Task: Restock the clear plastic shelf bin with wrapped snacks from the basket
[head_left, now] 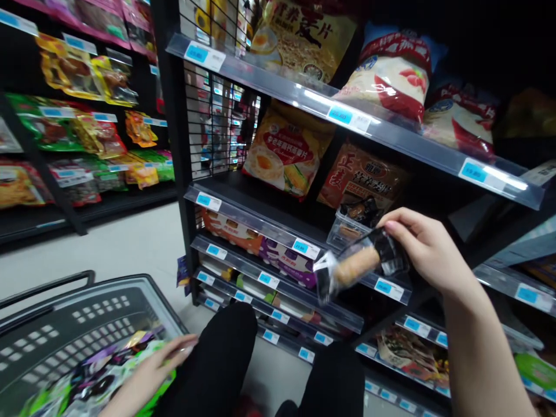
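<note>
My right hand (423,246) is raised in front of the black shelf unit and pinches a small clear-wrapped snack stick (358,266), tan with dark wrapper ends, held level and pointing left. A clear tray of similar packets (354,223) sits on the shelf just behind it. My left hand (158,362) lies low at the left, fingers stretched flat on colourful green and purple snack bags (99,379) inside a grey plastic shopping basket (65,321). My dark-trousered knees (226,353) show between the two hands.
The shelf unit (278,223) holds large cereal and snack bags (286,153) with blue price tags along each edge. Another rack of packets (87,133) lines the far left wall. Pale floor (130,243) runs between them. The basket's handle (47,286) arches at the left.
</note>
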The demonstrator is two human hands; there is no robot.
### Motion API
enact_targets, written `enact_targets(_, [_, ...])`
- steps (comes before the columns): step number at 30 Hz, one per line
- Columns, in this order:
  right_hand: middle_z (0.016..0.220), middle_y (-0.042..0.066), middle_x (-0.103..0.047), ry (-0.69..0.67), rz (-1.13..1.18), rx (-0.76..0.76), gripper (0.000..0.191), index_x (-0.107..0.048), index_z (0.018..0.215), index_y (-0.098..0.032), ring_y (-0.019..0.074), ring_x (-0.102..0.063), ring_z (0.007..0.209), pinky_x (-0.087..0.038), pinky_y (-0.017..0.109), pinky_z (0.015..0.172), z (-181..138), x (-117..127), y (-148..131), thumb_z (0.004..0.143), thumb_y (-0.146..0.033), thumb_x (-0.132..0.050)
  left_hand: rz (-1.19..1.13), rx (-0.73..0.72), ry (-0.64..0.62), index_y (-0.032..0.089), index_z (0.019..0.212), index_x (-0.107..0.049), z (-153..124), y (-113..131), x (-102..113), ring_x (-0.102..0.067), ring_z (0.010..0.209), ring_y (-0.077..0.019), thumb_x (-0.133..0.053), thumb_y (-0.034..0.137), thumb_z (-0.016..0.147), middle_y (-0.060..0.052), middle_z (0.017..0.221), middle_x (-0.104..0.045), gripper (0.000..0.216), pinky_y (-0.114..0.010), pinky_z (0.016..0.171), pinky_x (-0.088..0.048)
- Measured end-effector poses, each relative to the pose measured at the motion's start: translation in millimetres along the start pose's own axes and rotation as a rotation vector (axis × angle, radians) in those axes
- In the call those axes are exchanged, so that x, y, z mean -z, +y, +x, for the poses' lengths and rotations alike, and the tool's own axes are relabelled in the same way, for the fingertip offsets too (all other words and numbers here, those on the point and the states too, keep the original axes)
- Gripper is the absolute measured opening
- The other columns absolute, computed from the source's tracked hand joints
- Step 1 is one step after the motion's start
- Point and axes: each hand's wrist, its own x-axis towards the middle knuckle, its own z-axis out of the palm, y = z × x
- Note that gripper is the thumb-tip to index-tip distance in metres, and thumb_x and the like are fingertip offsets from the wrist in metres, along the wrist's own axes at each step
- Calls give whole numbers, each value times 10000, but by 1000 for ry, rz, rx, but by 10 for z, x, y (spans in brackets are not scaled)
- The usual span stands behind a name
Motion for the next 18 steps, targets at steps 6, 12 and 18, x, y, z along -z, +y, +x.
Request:
enact_targets(6, [698, 4, -594, -441, 399, -30, 295, -618, 778, -187, 113, -516, 634, -398, 221, 596, -406, -371, -290, 969, -347, -460, -574, 167, -418, 209, 976, -722, -535, 775, -866, -652, 874, -211, -747, 655, 580, -99, 1045, -725, 598, -343, 824, -520])
enact_targets(12, [713, 16, -583, -380, 1016, 43, 327, -573, 752, -202, 147, -529, 735, -446, 314, 768, -894, -1014, -151, 971, -418, -462, -747, 285, -699, 162, 933, -731, -854, 720, -1406, -615, 757, -132, -730, 542, 700, -83, 950, -704, 446, -252, 683, -492])
enact_targets(18, [701, 34, -511, -49, 1405, -65, 471, -481, 559, -200, 178, -505, 770, -442, 363, 789, -1382, -1784, -336, 876, -538, -567, -1196, 249, -1081, 128, 1108, -693, -1145, 1151, -1231, -667, 949, -244, -707, 566, 709, -151, 1062, -683, 592, -403, 822, -552])
